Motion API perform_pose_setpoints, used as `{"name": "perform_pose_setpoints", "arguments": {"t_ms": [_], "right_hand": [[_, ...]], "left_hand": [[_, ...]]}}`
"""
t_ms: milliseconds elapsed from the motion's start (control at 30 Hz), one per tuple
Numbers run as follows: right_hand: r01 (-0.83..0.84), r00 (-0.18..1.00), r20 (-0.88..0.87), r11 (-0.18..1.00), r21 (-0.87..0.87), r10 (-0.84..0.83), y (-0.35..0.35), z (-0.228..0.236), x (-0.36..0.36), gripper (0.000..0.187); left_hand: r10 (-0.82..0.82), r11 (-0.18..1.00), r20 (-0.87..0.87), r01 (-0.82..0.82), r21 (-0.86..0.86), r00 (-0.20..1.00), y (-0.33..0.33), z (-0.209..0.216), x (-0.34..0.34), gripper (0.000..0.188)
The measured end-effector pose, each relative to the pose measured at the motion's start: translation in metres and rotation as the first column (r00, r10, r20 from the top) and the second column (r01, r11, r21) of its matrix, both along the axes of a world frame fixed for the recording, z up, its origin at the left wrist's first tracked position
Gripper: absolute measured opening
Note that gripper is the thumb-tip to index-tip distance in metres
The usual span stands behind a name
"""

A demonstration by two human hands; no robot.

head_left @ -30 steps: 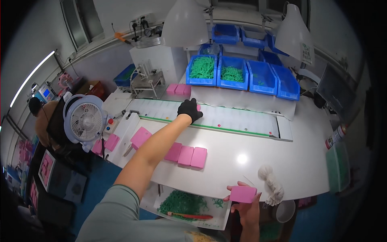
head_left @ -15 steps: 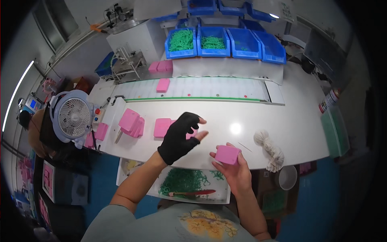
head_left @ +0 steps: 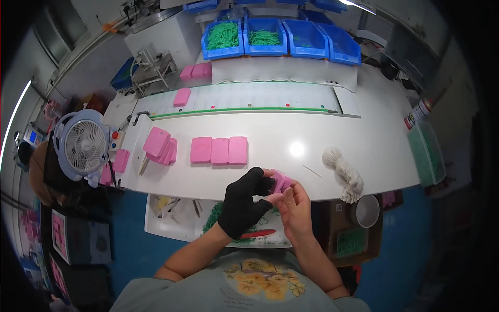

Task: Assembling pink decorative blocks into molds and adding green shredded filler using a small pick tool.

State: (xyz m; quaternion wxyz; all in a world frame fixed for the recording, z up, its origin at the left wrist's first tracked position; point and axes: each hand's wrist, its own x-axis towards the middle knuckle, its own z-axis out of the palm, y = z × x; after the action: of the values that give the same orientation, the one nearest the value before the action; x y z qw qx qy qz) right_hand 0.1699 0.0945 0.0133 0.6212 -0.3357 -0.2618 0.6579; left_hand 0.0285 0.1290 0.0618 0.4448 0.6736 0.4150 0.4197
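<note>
Both my hands are on one pink rectangular block (head_left: 281,181) near the table's front edge. My left hand (head_left: 243,204), in a black glove with bare fingertips, pinches its left side. Bare fingers of my right hand (head_left: 296,210) close on its right and lower side. The block is tilted and partly hidden by the fingers. Beyond my left hand, a row of three pink blocks (head_left: 220,151) lies flat on the white table (head_left: 270,138). Further left, several more form a leaning stack (head_left: 157,142).
A green-edged conveyor (head_left: 249,99) crosses behind, carrying a pink block (head_left: 182,97). Blue bins (head_left: 266,51) stand beyond. A white cloth bundle (head_left: 343,174) and a thin stick (head_left: 312,170) lie right. Below the edge, an open drawer (head_left: 171,229) holds green pieces and a red-handled tool (head_left: 258,233).
My left hand has come right and down from above the row and now grips the block with my right hand. The block has turned. The row is uncovered, and the whole view has shifted slightly.
</note>
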Motion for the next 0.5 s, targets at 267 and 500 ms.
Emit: {"name": "perform_pose_setpoints", "arguments": {"t_ms": [267,500], "right_hand": [[0.078,0.996,0.037,0.997,0.007,-0.078,-0.002,0.007,-0.005,0.043],[0.091,0.836,0.523,0.982,0.163,-0.164,0.001,0.001,-0.001,0.039]], "left_hand": [[0.066,0.992,-0.015,-0.068,-0.111,0.998,-0.006,0.006,0.007,0.042],[0.090,0.995,-0.084,-0.086,0.043,0.992,-0.009,0.007,0.015,0.036]]}}
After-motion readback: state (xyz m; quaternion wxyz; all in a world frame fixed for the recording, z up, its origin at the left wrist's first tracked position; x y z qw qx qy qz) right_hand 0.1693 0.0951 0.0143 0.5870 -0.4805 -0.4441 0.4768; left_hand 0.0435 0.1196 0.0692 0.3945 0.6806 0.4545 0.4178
